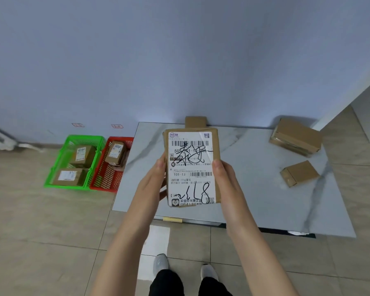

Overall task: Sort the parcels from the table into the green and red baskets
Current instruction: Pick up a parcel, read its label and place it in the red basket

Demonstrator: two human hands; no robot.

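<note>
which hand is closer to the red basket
Left. The left hand grips the labelled parcel by its left edge, the side toward the red basket. The right hand grips the parcel's right edge, farther from the basket.

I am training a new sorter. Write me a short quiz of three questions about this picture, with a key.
1. True or false: the left hand and the right hand both hold the labelled parcel.
2. How many parcels lie in the green basket?
3. Which stands nearer the marble table: A, the green basket, or B, the red basket?
Key: 1 true; 2 two; 3 B.
</note>
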